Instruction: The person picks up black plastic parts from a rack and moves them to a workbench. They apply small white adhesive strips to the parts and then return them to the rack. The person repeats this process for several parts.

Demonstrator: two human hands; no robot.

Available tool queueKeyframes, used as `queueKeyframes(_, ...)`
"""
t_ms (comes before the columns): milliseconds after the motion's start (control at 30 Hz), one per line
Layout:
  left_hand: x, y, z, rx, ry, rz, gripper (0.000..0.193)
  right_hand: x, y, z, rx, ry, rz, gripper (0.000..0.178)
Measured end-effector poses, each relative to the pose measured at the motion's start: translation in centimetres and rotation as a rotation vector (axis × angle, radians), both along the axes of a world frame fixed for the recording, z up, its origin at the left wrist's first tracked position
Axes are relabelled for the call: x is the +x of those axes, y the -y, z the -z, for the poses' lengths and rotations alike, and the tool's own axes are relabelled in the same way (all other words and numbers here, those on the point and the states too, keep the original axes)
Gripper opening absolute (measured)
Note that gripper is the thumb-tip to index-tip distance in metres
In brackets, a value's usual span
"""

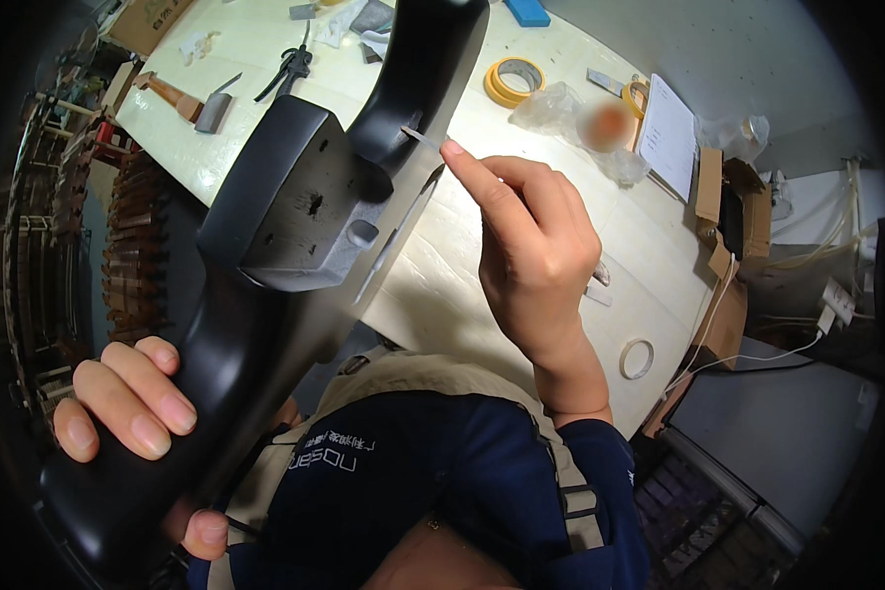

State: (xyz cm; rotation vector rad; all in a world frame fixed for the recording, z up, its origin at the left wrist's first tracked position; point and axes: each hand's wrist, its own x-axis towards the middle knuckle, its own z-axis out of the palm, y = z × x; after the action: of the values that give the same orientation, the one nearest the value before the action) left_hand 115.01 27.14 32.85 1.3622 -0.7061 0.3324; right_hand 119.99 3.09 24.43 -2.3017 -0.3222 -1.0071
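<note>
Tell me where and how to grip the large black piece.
The large black piece seems best held by its rounded lower-left end, from the left, fingers curled over and thumb at the lower edge, as the left hand does. That end looks easier to wrap than the angular middle block, and leaves the right hand room at the upper curve.

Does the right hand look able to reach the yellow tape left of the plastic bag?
Probably yes: bare tabletop lies between the right hand and the yellow tape, though that hand holds a thin pale strip.
</note>
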Motion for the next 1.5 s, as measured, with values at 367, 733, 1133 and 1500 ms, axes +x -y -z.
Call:
queueKeyframes(367, 0.6, 0.9, -0.3, -0.056, 0.047, 0.104, 0.066, -1.0, 5.2, 5.3, 0.524, -0.262, 0.034, 0.033)
queueKeyframes(733, 0.4, -2.7, 0.0, 0.168, 0.124, 0.096, 0.079, 9.1, 20.4, 23.6, 0.410, -0.211, 0.797, 0.022)
queueKeyframes(1133, 1.6, 0.3, 1.6, 0.034, 0.236, -0.138, 0.073, -17.1, 14.8, 26.1, 0.144, -0.194, 1.377, 0.041)
queueKeyframes(1500, 2.5, -1.5, -7.5, 0.563, 0.647, 0.002, 0.011, -15.3, 8.1, 10.9, 0.756, -0.090, 0.388, 0.020)
